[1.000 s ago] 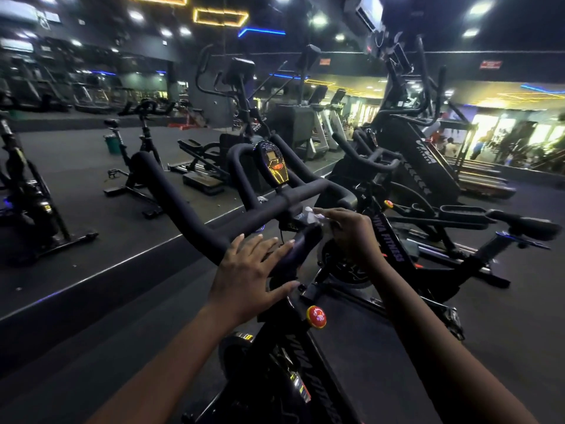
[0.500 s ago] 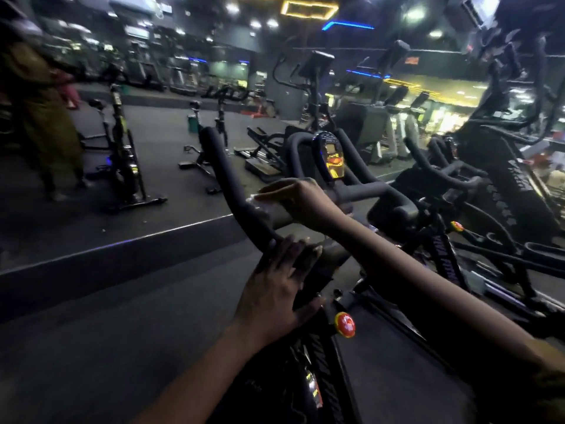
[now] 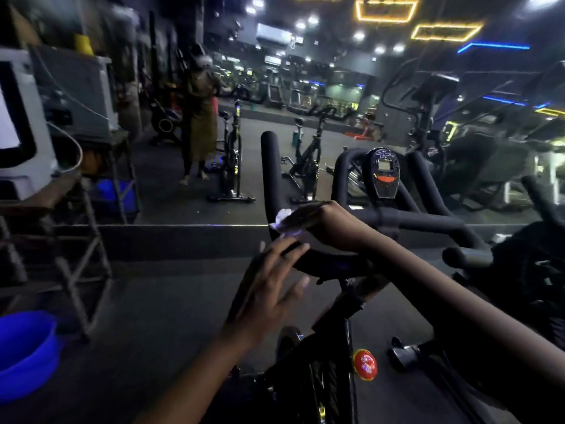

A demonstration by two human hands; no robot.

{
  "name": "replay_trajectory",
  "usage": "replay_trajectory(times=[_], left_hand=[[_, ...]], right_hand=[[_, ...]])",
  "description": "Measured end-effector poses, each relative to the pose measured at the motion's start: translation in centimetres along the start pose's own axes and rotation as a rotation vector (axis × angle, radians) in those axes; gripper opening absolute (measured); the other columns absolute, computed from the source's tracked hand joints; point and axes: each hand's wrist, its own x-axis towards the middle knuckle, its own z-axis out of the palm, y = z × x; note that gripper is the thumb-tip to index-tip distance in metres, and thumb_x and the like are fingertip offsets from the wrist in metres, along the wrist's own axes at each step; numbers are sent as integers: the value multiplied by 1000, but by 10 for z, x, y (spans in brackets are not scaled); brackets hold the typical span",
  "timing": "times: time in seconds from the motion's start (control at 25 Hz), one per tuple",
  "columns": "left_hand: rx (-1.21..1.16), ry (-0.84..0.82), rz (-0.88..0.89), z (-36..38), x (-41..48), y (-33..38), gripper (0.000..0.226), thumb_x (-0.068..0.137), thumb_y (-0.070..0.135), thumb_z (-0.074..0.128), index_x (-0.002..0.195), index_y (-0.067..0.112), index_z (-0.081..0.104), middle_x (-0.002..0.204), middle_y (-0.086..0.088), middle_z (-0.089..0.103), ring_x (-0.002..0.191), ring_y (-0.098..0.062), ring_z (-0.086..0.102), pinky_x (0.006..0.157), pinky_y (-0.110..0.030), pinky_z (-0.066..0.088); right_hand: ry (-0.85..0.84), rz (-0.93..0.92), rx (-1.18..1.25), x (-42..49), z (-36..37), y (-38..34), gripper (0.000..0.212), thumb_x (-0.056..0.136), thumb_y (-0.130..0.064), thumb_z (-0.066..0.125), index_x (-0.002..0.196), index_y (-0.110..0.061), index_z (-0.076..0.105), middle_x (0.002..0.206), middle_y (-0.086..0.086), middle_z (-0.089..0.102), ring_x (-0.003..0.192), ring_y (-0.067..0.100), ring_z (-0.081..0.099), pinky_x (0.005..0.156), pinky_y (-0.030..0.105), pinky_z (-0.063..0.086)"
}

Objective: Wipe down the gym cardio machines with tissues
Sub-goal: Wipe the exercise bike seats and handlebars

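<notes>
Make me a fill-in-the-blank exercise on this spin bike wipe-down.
1. The right hand holds a white ____ against the handlebar.
2. The left hand holds ____.
3. The basin at lower left is ____.
4. The round knob below the hands is ____.
Missing words: tissue; nothing; blue; red.
</notes>
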Motion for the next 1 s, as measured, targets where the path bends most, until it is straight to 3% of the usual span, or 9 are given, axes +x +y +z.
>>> replay_trajectory(times=[0.12,0.2,0.32,0.4,0.48,0.56,0.64,0.84,1.0], left_hand=[[-194,129,-350,4,8,6,66,87,71,33,143,39,19,156,0,22,145,-11,16,116,-23,13],[-263,138,-542,8,29,8,73,87,64,41,146,37,7,160,-2,10,146,-11,8,110,-15,6],[-314,183,-685,14,66,5,81,93,46,51,152,22,2,160,-9,4,147,-18,8,113,-21,9],[-358,136,-750,21,78,5,100,81,66,52,153,21,1,160,-12,8,147,-21,11,116,-29,14],[-353,108,-778,28,78,2,119,57,80,39,153,20,4,157,-11,19,144,-22,21,111,-27,22],[-324,122,-774,33,76,-2,118,55,77,41,153,19,9,154,-10,27,141,-21,28,107,-24,26],[-309,156,-737,35,76,-5,111,59,70,48,153,19,15,149,-9,35,137,-19,34,105,-22,28],[-338,229,-709,37,74,-5,111,57,69,48,152,20,19,141,-7,43,129,-15,42,94,-11,28],[-344,255,-715,38,75,-2,114,53,75,38,152,19,19,148,-8,37,136,-17,35,97,-8,21]], right_hand=[[149,34,-62,8,-7,12,28,78,0,59,99,-9,74,102,8,71,93,12,65,82,14,46],[301,112,-96,26,-10,26,31,77,2,54,99,-8,74,103,8,71,95,15,65,84,6,39],[360,188,-150,55,-8,45,33,77,5,55,101,-8,73,107,10,70,99,21,66,84,7,36],[328,206,-144,70,-1,53,33,80,7,57,105,-9,72,111,10,68,105,17,63,86,5,34],[284,206,-75,78,10,59,31,82,6,57,107,-7,71,112,9,68,102,2,58,86,-1,32],[293,230,5,77,20,61,27,83,6,59,104,-6,71,107,3,69,97,-7,55,85,3,38],[272,222,70,65,20,56,21,85,0,61,103,-6,70,104,-3,67,96,-8,56,84,7,43],[-3,-5,-56,31,5,50,34,76,-1,63,107,-11,71,108,3,68,98,5,61,88,7,41],[333,195,-101,77,-9,81,34,75,7,57,99,-11,74,104,6,71,96,14,64,78,-3,34]])
